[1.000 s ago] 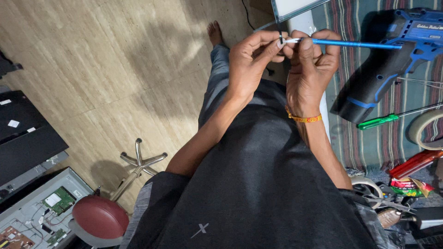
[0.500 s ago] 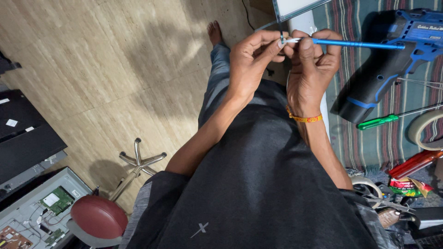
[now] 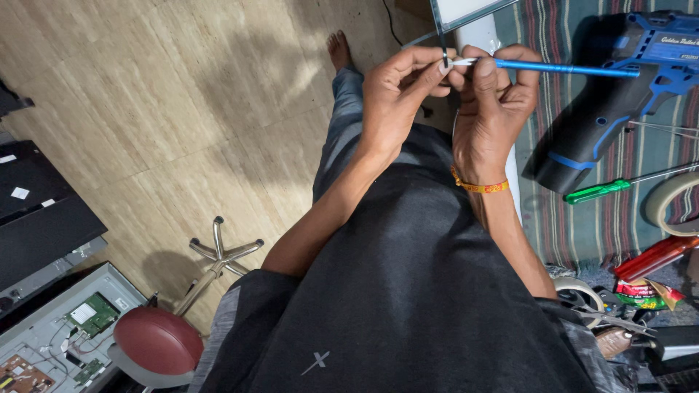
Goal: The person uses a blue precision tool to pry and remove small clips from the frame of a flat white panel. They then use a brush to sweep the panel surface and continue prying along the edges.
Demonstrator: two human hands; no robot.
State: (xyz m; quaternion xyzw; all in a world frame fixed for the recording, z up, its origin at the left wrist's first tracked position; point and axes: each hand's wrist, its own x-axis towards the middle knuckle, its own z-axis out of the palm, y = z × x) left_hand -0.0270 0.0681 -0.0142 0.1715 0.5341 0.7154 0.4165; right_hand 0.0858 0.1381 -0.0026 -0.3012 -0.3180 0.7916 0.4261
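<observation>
Above our lap, we hold both hands together near the edge of the striped cloth (image 3: 582, 225) on the table. Our left hand (image 3: 397, 94) pinches its thumb and forefinger on the white tip of a thin blue rod (image 3: 561, 68), and a small dark strip sticks up from that same pinch; we cannot tell what the strip is. Our right hand (image 3: 491, 109) curls its fingers shut around the rod just beside the left, with an orange thread band (image 3: 477, 187) on its wrist. The rod runs level to the right from our fingers, out over the cloth toward the blue and black power drill (image 3: 604, 124) that lies on its side there.

Near the drill, a green-handled screwdriver (image 3: 601, 191) lies on the cloth, a roll of tape (image 3: 666, 200) sits at the right edge, and a red-handled tool (image 3: 655, 256) lies below it. Down to our left, on the pale wooden floor (image 3: 145, 94), a stool with a dark red seat (image 3: 156, 342) stands beside a chrome chair base (image 3: 218, 258), and an opened device with green circuit boards (image 3: 87, 313) lies in the corner. Our bare foot (image 3: 338, 49) rests on the floor ahead.
</observation>
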